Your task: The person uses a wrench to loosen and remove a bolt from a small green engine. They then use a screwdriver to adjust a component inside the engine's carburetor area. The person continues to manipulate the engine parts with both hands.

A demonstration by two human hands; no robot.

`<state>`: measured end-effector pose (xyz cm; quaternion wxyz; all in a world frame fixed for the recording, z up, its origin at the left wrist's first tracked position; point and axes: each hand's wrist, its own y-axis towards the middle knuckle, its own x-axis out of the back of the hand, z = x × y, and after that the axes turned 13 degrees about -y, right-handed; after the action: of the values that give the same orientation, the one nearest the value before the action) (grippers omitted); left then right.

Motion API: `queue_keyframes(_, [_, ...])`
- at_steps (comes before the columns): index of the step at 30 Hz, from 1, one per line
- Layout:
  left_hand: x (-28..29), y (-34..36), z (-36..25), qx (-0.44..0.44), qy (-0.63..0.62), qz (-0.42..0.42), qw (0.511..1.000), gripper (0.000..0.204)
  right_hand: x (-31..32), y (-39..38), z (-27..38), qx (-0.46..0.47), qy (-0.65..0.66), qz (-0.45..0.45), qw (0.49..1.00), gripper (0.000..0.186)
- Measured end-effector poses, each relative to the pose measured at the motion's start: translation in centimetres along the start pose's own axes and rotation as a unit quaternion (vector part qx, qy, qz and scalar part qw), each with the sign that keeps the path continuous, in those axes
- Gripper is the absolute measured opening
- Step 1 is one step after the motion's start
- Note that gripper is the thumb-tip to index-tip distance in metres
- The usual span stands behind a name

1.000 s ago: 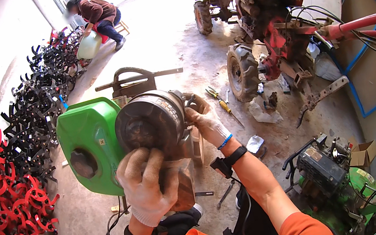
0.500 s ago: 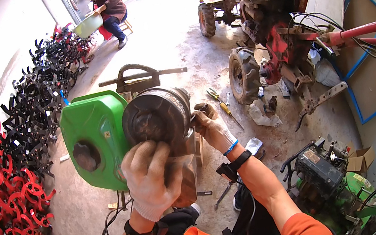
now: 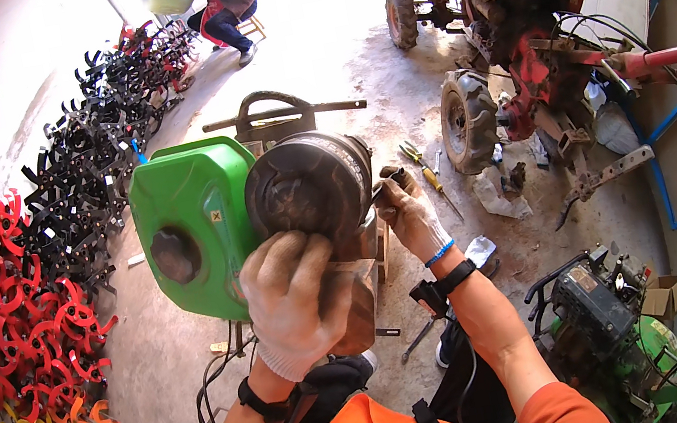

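Note:
In front of me stands an engine with a green fuel tank (image 3: 207,262) that has a dark cap (image 3: 175,256). Beside the tank is a round black air filter housing (image 3: 299,191). My left hand (image 3: 295,296), in a dirty white glove, curls its fingers against the near lower edge of that housing. On the engine's right side my gloved right hand (image 3: 412,215) has thumb and fingers pinched together at a small dark part; the fingers hide what it is. A brown metal box-like part (image 3: 361,312) sits below the housing, partly behind my left hand.
Tiller blades (image 3: 20,304) in red, black, yellow and orange lie heaped along the left wall. A screwdriver (image 3: 435,181) and pliers lie on the floor. An old red tractor (image 3: 532,77) stands right, a green machine (image 3: 609,309) near right. A person (image 3: 230,4) sits far back holding a tub.
The whole scene has shifted slightly to the right in view. My hands keep nearly the same places on the engine. The seated person's tub is held higher.

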<state>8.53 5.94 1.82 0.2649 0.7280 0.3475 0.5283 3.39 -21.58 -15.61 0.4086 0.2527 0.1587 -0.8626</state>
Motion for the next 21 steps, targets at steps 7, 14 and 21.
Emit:
queue_keyframes(7, [0.0,0.0,0.0,-0.003,0.0,0.002,1.0,0.065,-1.1,-0.6,0.6,0.002,-0.07,0.005,0.998,0.033])
queue_keyframes(14, [0.0,0.0,-0.2,-0.001,-0.009,0.005,1.0,0.067,-1.4,-0.7,1.0,0.035,-0.177,0.013,0.983,0.039])
queue_keyframes(21, [0.1,-0.2,-0.2,-0.008,-0.012,0.004,1.0,0.066,-0.6,-0.5,1.1,0.054,-0.088,-0.007,0.995,0.032])
